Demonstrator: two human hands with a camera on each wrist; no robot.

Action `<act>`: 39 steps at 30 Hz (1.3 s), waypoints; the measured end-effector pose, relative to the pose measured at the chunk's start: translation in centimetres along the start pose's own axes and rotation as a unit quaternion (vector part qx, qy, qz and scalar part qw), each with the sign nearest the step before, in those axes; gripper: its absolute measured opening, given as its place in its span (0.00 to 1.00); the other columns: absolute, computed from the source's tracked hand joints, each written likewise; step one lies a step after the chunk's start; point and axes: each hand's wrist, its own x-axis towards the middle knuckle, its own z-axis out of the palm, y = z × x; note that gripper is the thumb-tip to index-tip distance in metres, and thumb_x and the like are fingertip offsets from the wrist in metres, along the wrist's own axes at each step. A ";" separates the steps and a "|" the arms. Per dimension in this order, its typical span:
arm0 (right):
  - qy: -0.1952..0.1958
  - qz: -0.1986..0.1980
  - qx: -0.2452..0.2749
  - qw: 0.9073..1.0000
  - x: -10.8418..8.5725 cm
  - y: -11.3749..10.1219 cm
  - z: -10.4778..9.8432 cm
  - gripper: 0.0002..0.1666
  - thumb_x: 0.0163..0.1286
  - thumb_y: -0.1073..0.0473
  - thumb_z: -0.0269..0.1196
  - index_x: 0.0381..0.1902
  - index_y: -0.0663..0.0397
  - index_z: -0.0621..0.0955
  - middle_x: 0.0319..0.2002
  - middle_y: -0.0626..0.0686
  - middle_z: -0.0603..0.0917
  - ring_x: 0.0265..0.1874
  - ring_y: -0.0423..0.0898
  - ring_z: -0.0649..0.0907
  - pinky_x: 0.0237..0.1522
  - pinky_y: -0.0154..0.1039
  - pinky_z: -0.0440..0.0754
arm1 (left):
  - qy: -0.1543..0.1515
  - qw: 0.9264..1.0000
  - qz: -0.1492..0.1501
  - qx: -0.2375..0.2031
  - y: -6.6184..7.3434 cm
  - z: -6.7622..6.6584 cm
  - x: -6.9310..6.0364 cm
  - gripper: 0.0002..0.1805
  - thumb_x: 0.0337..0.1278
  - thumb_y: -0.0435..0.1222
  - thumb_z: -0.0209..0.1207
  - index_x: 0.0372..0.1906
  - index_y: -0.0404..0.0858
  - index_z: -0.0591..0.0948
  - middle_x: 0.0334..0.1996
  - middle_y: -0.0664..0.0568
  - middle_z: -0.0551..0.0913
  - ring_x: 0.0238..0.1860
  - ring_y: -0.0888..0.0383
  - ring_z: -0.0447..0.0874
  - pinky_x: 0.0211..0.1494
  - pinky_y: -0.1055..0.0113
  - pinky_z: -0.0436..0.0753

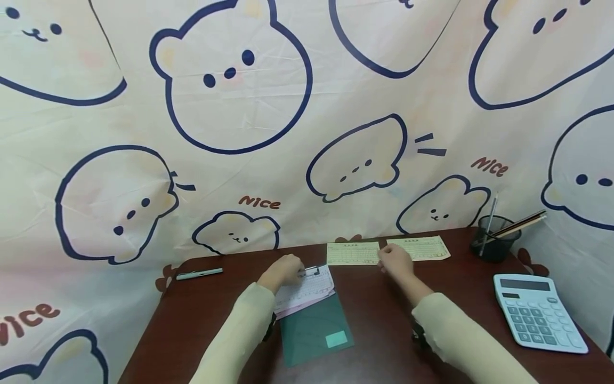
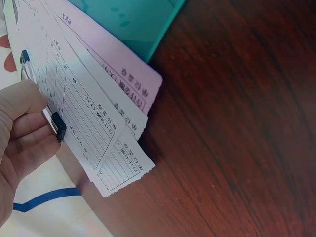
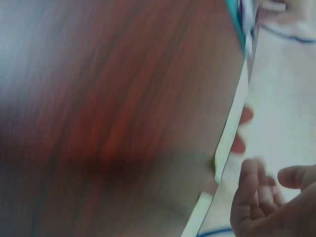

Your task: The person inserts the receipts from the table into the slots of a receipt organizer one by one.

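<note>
My left hand (image 1: 284,271) pinches the wire handles of a black binder clip (image 2: 58,126) between thumb and curled fingers. The clip bites the edge of a stack of printed slips (image 1: 312,288), white on top with a pink sheet (image 2: 143,81) below. Under the stack lies a teal folder (image 1: 314,333) with a lighter label. My right hand (image 1: 396,261) is above the desk's back edge, beside two pale yellow printed slips, one on the left (image 1: 352,254) and one on the right (image 1: 419,248). Its fingers are loosely bent, thumb apart, with nothing between them (image 3: 269,197).
A pen (image 1: 199,273) lies at the back left of the brown desk (image 1: 384,341). To the right stand a black mesh pen cup (image 1: 496,242) and a light blue calculator (image 1: 539,314). A cartoon-printed cloth (image 1: 268,176) hangs behind the desk.
</note>
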 end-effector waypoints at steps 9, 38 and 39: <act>0.088 0.017 -0.100 0.991 3.0 1.5 -6.2 0.25 0.66 0.52 0.45 0.48 0.65 0.77 0.49 0.67 0.78 0.45 0.62 0.77 0.42 0.52 0.74 | 0.013 1.000 -0.006 -0.017 -0.3 0.2 0.0 0.09 0.47 0.35 0.67 0.37 0.42 0.87 0.39 0.53 0.85 0.35 0.60 0.75 0.45 0.63 0.79; 0.002 0.140 -0.277 0.951 7.3 5.9 -12.0 0.35 0.71 0.48 0.43 0.56 0.80 0.67 0.51 0.77 0.66 0.51 0.70 0.68 0.49 0.59 0.70 | -0.008 1.000 -0.022 -0.009 0.0 0.1 0.2 0.10 0.49 0.37 0.66 0.40 0.44 0.87 0.38 0.56 0.85 0.35 0.61 0.75 0.48 0.63 0.78; -0.001 0.143 -0.279 0.950 7.3 6.0 -11.9 0.35 0.70 0.48 0.44 0.55 0.80 0.67 0.51 0.77 0.65 0.51 0.70 0.67 0.51 0.60 0.69 | -0.007 1.000 -0.021 -0.010 0.0 0.1 0.2 0.10 0.48 0.37 0.66 0.39 0.44 0.87 0.38 0.55 0.85 0.35 0.60 0.76 0.48 0.62 0.78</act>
